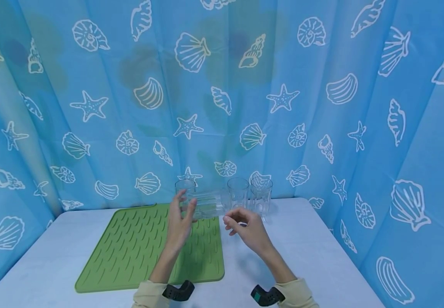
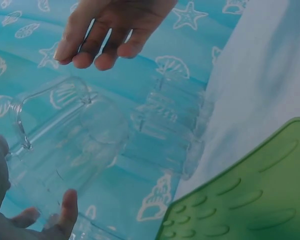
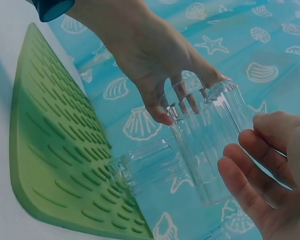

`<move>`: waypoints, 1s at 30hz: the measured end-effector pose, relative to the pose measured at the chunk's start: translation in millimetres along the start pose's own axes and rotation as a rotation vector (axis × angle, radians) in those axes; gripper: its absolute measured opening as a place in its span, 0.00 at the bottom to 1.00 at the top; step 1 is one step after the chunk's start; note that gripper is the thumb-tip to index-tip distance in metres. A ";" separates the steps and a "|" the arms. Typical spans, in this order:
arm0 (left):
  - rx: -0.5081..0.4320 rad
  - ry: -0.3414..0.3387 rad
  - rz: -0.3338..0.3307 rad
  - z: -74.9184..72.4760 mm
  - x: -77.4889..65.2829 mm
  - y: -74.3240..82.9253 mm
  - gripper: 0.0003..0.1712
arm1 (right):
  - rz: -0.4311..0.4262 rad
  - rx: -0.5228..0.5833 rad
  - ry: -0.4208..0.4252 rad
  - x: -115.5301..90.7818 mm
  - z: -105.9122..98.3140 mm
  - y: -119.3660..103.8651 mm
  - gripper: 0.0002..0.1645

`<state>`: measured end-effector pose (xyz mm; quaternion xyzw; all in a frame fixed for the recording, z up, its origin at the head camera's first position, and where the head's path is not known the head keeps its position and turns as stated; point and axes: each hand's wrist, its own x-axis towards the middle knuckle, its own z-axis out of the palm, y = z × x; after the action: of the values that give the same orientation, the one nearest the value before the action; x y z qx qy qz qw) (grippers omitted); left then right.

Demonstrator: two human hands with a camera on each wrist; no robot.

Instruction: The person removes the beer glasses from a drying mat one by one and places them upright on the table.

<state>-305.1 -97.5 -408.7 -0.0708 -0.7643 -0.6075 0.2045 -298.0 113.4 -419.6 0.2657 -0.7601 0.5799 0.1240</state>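
My left hand (image 1: 179,224) holds a clear glass mug (image 1: 208,204) on its side above the back right part of a green ridged mat (image 1: 141,239). Fingers and thumb grip one end of it, as the right wrist view shows. In the left wrist view the handle (image 2: 20,125) stands out from the mug's side. My right hand (image 1: 249,229) hovers just right of the mug, fingers loosely bent and nothing in them. A small gap separates it from the glass in the left wrist view.
Two clear glasses (image 1: 238,192) (image 1: 261,196) stand upright side by side at the back of the white table (image 1: 295,248). Another clear glass (image 1: 185,185) stands behind my left hand, at the mat's back edge. A blue shell-print curtain (image 1: 222,119) hangs behind.
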 end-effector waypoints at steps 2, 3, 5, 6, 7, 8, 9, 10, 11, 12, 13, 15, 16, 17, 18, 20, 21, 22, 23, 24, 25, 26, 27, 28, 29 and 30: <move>0.020 -0.001 0.012 0.6 -0.2 0.1 0.34 | -0.017 -0.030 0.013 0.1 1.3 0.1 0.09; 0.030 0.000 0.014 1.0 -0.5 0.7 0.34 | -0.029 -0.044 0.020 0.0 1.9 -0.2 0.09; 0.055 0.004 0.025 1.8 -0.2 -2.3 0.35 | -0.047 -0.075 0.036 0.0 3.0 -0.2 0.09; 0.063 0.007 0.027 2.5 1.2 -6.9 0.35 | -0.061 -0.097 0.045 -0.1 3.5 0.4 0.09; 0.068 0.008 0.028 2.9 0.9 -6.8 0.35 | -0.075 -0.116 0.053 -0.4 3.5 0.9 0.09; 0.074 0.008 0.025 3.2 0.8 -7.3 0.35 | -0.089 -0.140 0.060 -0.5 3.6 1.4 0.09; 0.076 0.008 0.024 3.3 0.5 -7.3 0.35 | -0.103 -0.162 0.065 -0.6 3.7 1.4 0.08; 0.081 0.009 0.022 3.4 0.4 -7.6 0.35 | -0.115 -0.185 0.070 -0.6 3.9 1.8 0.07; 0.084 0.009 0.021 3.5 0.2 -7.7 0.35 | -0.132 -0.203 0.075 -0.6 4.1 2.1 0.07; 0.088 0.011 0.021 3.5 0.1 -8.0 0.35 | -0.149 -0.222 0.079 -0.6 4.4 2.2 0.07; 0.097 0.013 0.022 3.6 0.0 -8.1 0.35 | -0.167 -0.235 0.081 -0.5 4.7 2.1 0.07; 0.124 0.020 0.025 3.6 -0.2 -8.0 0.34 | -0.204 -0.258 0.083 -0.2 5.4 2.2 0.08; 0.142 0.023 0.028 3.8 -0.4 -7.9 0.34 | -0.221 -0.269 0.083 -0.1 5.7 2.2 0.09; 0.160 0.025 0.031 3.9 -0.7 -7.7 0.34 | -0.237 -0.283 0.084 0.0 5.9 2.3 0.10; 0.180 0.029 0.035 4.2 -0.9 -7.6 0.34 | -0.248 -0.301 0.085 0.1 6.1 2.4 0.11; 0.206 0.033 0.040 4.8 -1.4 -7.4 0.33 | -0.268 -0.337 0.086 -0.1 6.6 2.8 0.13; 0.216 0.033 0.041 5.0 -1.6 -7.2 0.33 | -0.275 -0.353 0.087 -0.3 6.8 3.0 0.14; 0.221 0.031 0.040 5.4 -1.9 -6.8 0.34 | -0.281 -0.370 0.088 -0.3 7.0 3.3 0.14; 0.227 0.030 0.042 5.6 -2.0 -7.1 0.34 | -0.285 -0.385 0.087 -0.5 7.2 3.7 0.15; 0.230 0.029 0.040 5.8 -1.9 -7.1 0.34 | -0.286 -0.393 0.085 -0.8 7.5 3.7 0.15; 0.229 0.026 0.037 5.9 -2.0 -7.1 0.34 | -0.288 -0.397 0.081 -1.1 7.7 3.6 0.15; 0.230 0.021 0.035 5.9 -2.1 -6.9 0.34 | -0.291 -0.400 0.076 -1.4 8.1 3.6 0.15; 0.232 0.017 0.034 6.0 -2.2 -6.6 0.34 | -0.290 -0.402 0.071 -1.7 8.3 3.3 0.15; 0.234 0.013 0.035 6.1 -2.4 -6.4 0.34 | -0.292 -0.402 0.061 -1.9 8.7 3.1 0.14; 0.238 0.009 0.040 6.0 -2.6 -6.5 0.34 | -0.296 -0.400 0.049 -2.2 9.0 2.7 0.14; 0.243 0.007 0.043 6.2 -2.7 -6.1 0.34 | -0.300 -0.395 0.036 -2.6 9.3 2.4 0.13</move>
<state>-306.3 -92.8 -416.4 -0.0597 -0.8298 -0.5062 0.2273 -296.1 105.7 -425.6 0.3358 -0.8085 0.3997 0.2718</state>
